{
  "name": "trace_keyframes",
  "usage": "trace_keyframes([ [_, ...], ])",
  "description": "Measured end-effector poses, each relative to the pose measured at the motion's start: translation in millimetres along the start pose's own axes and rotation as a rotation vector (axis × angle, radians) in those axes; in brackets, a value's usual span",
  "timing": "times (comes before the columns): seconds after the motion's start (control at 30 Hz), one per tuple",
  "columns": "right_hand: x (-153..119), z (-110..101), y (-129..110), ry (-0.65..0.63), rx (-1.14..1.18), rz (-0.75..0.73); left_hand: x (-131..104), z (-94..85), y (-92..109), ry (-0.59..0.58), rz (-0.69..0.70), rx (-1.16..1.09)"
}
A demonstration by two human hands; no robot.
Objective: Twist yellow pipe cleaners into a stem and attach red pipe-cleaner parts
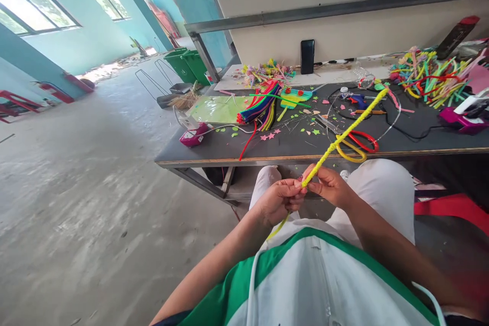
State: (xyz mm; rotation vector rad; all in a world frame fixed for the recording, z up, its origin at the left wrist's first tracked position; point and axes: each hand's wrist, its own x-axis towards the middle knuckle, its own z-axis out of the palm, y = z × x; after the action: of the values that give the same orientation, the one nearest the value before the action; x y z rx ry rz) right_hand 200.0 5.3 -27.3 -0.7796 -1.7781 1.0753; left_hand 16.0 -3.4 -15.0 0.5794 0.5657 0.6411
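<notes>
A long yellow stem (331,148), wound with fuzzy pipe cleaner, slants up and away over the table edge. Its far tip carries a green and pink bit. At its near end my left hand (283,197) is closed in a pinch, and a loose yellow length hangs below that hand toward my lap. My right hand (327,183) pinches the stem just beside the left, fingertips close together. Beyond the stem lie scissors (357,145) with one red and one yellow handle, at the table's front edge.
On the dark table (214,148) lie a bundle of coloured pipe cleaners (263,104), a heap of colourful ones (431,76), a blue glue gun (359,101) and scattered paper stars. A phone (307,57) leans upright behind. Green bins (187,67) stand left on the floor.
</notes>
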Motion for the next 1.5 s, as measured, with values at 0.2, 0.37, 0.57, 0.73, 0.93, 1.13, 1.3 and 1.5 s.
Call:
trace_keyframes([
  [0.2, 15, -2, -17, 0.120, -0.327, -0.096, 4, 1.4, 14, -0.084, 0.018, -0.054],
  [0.37, 30, -7, -32, 0.131, -0.432, -0.231, 8, 12.4, 26, -0.153, 0.001, -0.100],
  [0.57, 43, -17, -45, 0.104, -0.435, -0.260, 13, 25.1, 32, -0.183, -0.022, -0.147],
  [0.73, 47, -8, -39, 0.125, -0.256, -0.043, 11, 19.0, 31, -0.032, 0.134, -0.064],
  [0.93, 36, 17, -27, 0.327, 0.244, 0.373, 14, 9.6, 26, 0.306, 0.622, 0.336],
  [1.13, 31, 18, -24, 0.376, 0.329, 0.366, 17, 13.5, 24, 0.414, 0.890, 0.815],
  [1.3, 27, 8, -19, 0.420, 0.280, 0.367, 25, 15.9, 21, 0.413, 0.971, 0.968],
  [1.5, 27, 2, -23, 0.400, 0.318, 0.367, 28, 7.6, 16, 0.357, 1.007, 1.082],
])
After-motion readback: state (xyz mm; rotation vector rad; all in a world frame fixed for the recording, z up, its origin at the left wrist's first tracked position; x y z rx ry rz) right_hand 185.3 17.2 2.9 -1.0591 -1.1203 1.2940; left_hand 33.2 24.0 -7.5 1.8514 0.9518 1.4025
